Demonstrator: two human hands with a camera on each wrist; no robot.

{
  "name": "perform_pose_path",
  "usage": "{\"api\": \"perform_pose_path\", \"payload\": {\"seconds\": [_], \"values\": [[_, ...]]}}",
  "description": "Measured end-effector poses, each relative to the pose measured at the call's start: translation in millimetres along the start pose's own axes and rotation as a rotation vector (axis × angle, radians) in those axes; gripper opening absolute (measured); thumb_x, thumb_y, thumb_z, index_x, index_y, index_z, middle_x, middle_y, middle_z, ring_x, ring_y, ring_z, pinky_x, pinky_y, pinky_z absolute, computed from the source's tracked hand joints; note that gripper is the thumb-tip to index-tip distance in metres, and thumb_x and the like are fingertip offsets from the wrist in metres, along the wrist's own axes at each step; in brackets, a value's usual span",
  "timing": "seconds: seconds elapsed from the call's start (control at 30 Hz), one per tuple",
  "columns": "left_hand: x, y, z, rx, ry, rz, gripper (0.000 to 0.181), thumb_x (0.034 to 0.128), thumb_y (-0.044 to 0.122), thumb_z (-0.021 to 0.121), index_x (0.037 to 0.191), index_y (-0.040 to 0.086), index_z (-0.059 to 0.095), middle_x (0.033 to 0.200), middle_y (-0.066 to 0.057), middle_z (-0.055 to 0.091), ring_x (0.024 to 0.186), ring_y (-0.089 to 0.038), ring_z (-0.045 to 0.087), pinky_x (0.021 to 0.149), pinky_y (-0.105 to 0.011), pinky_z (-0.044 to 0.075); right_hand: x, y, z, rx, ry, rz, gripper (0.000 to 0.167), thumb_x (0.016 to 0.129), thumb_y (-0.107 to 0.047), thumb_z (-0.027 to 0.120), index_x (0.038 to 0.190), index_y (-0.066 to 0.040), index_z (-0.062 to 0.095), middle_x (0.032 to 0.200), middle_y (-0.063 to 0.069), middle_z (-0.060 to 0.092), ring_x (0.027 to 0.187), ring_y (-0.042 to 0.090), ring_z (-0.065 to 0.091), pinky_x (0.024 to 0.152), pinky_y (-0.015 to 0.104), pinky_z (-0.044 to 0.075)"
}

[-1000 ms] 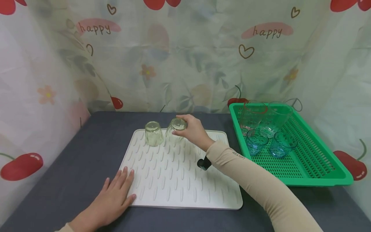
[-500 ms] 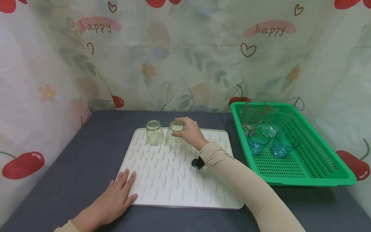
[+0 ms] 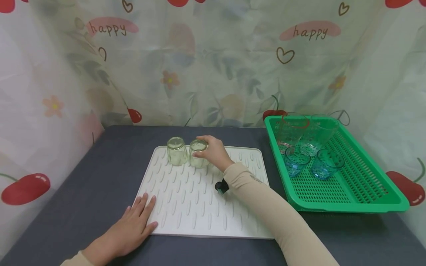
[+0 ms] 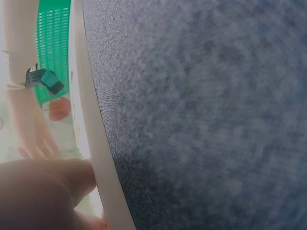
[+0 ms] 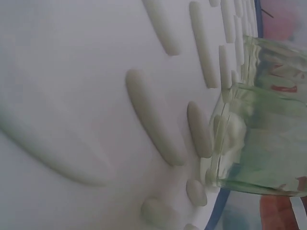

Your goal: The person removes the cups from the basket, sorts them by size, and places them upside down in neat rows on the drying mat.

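My right hand holds a clear greenish glass tumbler by its raised base, thumb on the near side and fingers behind. The tumbler is upside down near the back edge of the white ridged drying mat. In the right wrist view the tumbler's rim appears to touch the mat. Just left of it, a matching tumbler also stands upside down, with a narrow gap or none. My left hand rests with extended fingers across the mat's left edge, holding nothing.
A green perforated basket stands at the right of the dark table. It holds two blue tumblers in front and two taller clear glasses behind. Printed curtain encloses the back and sides.
My right hand has carried its tumbler slightly left and down, closer to the other inverted tumbler. My left hand stays on the mat's edge.
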State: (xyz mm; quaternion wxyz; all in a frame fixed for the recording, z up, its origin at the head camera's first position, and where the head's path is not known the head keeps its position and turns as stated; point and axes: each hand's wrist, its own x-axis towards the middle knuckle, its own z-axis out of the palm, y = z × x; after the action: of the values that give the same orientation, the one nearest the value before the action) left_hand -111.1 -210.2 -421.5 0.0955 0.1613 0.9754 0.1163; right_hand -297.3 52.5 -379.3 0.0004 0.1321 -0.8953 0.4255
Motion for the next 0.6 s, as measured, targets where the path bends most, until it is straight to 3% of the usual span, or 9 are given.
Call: {"api": "perform_pose_path", "payload": {"seconds": [0.3, 0.6], "values": [[-0.4, 0.3, -0.9, 0.004, 0.005, 0.001, 0.071, 0.0984, 0.042, 0.05, 0.152, 0.003, 0.026, 0.157, -0.028, 0.018, 0.144, -0.047, 0.016, 0.11, -0.065, 0.022, 4.2, 7, 4, 0.107, -0.007, 0.036, 0.062, 0.077, -0.026, 0.083, 0.132, -0.025, 0.057, 0.139, -0.001, 0.054, 0.119, 0.024, 0.056, 0.091, 0.04, 0.051], [1.7, -4.8, 5.0, -0.014, 0.033, 0.014, 0.073, 0.0976, 0.047, 0.05, 0.151, 0.002, 0.028, 0.157, -0.028, 0.019, 0.144, -0.046, 0.017, 0.109, -0.066, 0.021, 4.1, 14, 5, 0.16, -0.046, 0.033, 0.064, 0.078, -0.025, 0.083, 0.135, -0.024, 0.053, 0.14, 0.002, 0.05, 0.108, 0.024, 0.058, 0.084, 0.04, 0.051]]}}
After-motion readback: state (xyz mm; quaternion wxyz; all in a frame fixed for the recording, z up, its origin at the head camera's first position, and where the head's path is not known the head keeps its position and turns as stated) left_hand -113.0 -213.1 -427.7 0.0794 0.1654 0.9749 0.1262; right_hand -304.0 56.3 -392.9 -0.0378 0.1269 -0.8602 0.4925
